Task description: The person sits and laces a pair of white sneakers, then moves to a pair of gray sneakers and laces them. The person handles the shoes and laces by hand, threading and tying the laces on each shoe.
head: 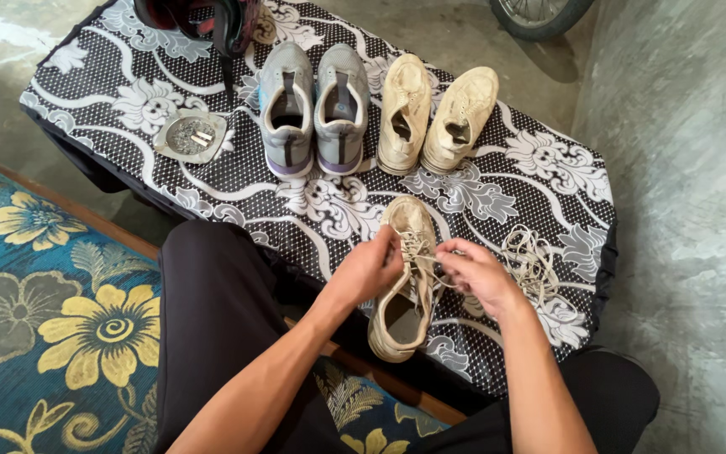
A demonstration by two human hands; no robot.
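A worn cream shoe [403, 286] is set at the near edge of the patterned tablecloth [539, 168], toe pointing away from the person. Its lace is pinched by both hands: the left hand [370, 267] is closed on the lace at the left side of the shoe's eyelets, and the right hand [481, 273] is clenched on the lace end just right of the shoe. The lacing is judged best done with the lace kept taut and the shoe kept flat, so that the eyelets stay in view.

A loose tangle of lace [531, 259] is lying just right of the shoe, near the right hand, and could be snagged. Beyond the shoe, a second cream pair [437, 113] and a grey pair [314, 108] are lined up, well apart from the hands. Farther left of the shoe a metal ashtray [191, 134] is seen, and a dark helmet [199, 18] at the far edge. Nothing is seen lying between the hands and the shoe.
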